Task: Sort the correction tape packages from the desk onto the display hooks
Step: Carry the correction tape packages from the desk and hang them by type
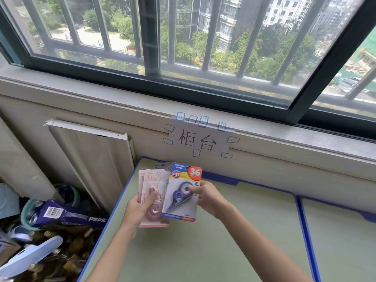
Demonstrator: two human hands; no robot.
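My left hand (136,210) grips a fanned stack of pink correction tape packages (153,190), thumb across the front one. Behind them the top of a grey package (162,166) sticks out. My right hand (207,197) pinches a blue and yellow correction tape package (184,192) marked "36" by its right edge, thumb on the blister. Both hands hold the packages upright above the far left corner of the green desk (234,231). No display hooks are in view.
A paper sign (198,139) is taped to the wall under the window sill. A second green desk (341,241) adjoins on the right. Left of the desk the floor holds clutter: a Pepsi bag (71,215), a blue slipper (30,255), a leaning panel (91,157).
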